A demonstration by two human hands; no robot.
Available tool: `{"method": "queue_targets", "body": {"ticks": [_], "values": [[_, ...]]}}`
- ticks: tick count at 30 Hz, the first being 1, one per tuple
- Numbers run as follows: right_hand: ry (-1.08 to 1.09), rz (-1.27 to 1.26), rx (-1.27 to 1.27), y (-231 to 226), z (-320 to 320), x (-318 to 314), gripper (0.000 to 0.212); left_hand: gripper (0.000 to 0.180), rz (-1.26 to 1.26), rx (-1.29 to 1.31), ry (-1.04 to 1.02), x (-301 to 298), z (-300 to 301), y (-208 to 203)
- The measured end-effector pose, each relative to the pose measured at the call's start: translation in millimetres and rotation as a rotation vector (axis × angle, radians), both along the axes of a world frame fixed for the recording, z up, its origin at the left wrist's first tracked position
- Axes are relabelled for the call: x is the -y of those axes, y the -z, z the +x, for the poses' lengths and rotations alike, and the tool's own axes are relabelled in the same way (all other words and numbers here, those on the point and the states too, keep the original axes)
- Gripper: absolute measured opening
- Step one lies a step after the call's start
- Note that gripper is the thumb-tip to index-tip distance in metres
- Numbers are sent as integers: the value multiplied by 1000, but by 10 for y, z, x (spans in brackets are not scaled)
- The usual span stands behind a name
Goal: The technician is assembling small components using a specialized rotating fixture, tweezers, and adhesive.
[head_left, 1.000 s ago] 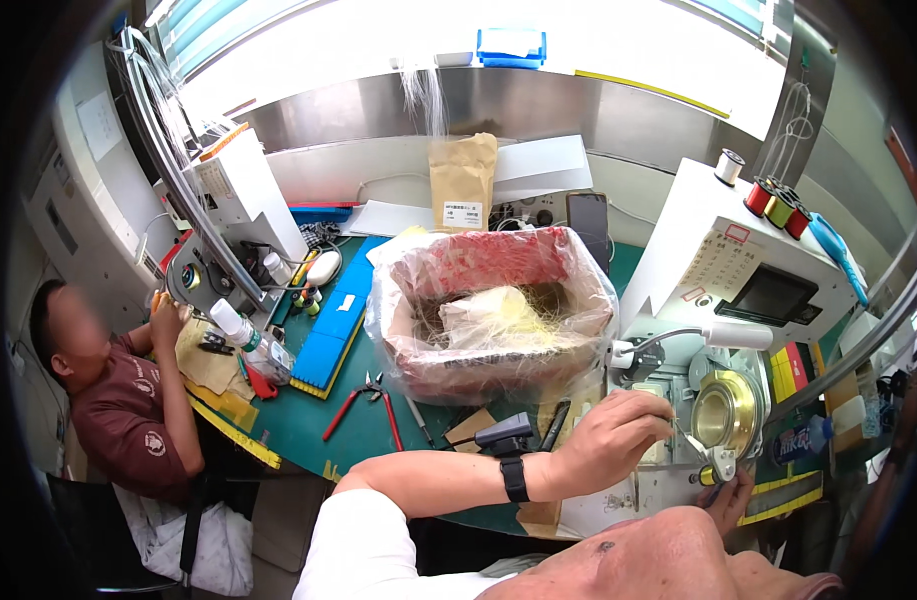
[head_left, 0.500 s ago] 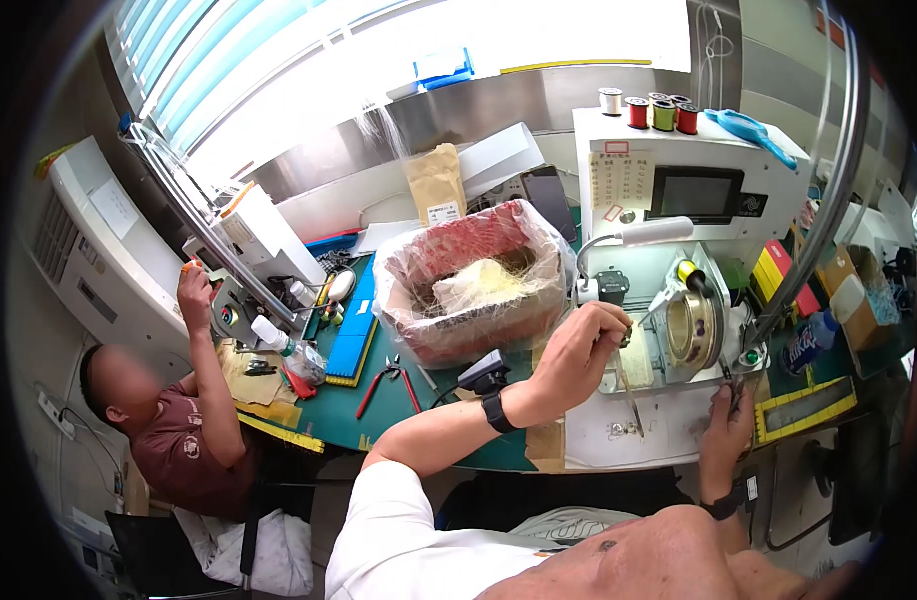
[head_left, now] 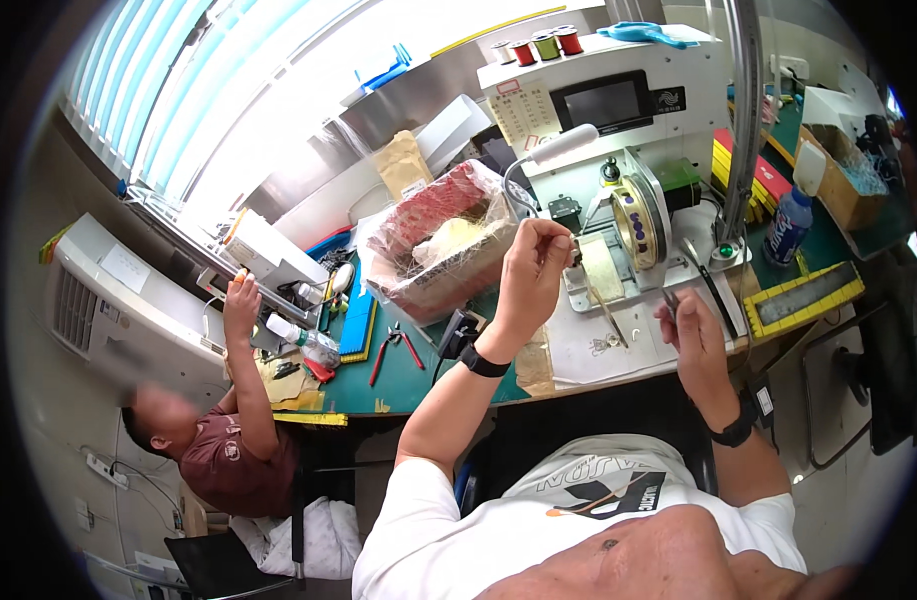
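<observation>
My left hand [head_left: 536,275] is raised in front of a white winding machine [head_left: 639,90], thumb and fingers pinched on a small dark piece [head_left: 576,258] too small to name. Beside those fingertips stands the machine's large pale ring [head_left: 634,225], with a black-and-yellow roller [head_left: 611,172] above it. My right hand [head_left: 697,340] hovers over the white sheet [head_left: 624,350], closed around a slim dark metal tool [head_left: 670,298] whose kind is mostly hidden. Between the hands, a thin light rod [head_left: 611,315] slants down toward several small metal bits [head_left: 609,344] on the sheet.
A plastic-lined box [head_left: 434,255] stands left of the machine, near red-handled pliers [head_left: 394,350]. Thread spools [head_left: 546,47] and blue scissors [head_left: 647,34] sit on the machine. At right are a blue bottle [head_left: 789,228] and yellow-edged tray [head_left: 804,298]. Another person [head_left: 241,440] works at left.
The view has turned, shifting the bench. My right hand has moved left from beside the machine, uncovering a curved dark strip. The roller, slanted before, now appears upright. My left hand keeps its pinch.
</observation>
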State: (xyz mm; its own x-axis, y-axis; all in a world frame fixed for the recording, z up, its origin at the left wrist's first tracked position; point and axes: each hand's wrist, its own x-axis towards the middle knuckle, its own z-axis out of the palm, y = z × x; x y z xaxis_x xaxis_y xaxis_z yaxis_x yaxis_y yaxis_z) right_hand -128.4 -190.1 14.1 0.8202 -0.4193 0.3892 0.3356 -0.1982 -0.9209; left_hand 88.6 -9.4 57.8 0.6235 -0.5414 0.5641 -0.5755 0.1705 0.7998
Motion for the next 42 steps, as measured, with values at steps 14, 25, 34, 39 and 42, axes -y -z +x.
{"method": "queue_targets", "body": {"ticks": [14, 25, 34, 39, 42], "values": [[-472, 663, -260, -180, 472, -238, 50, 8, 292, 744, -454, 77, -85, -188], [-566, 895, -271, -139, 887, -218, 41, 5, 41, 425, -344, 237, -76, 155], [-590, 927, -251, -131, 1046, -224, 38, 3, -48, 447, -401, 310, -80, 305], [-574, 938, -248, -117, 1126, -243, 38, 5, -49, 462, -412, 310, -85, 302], [-562, 872, -256, -92, 1116, -211, 39, 5, -59, 466, -415, 320, -71, 302]]}}
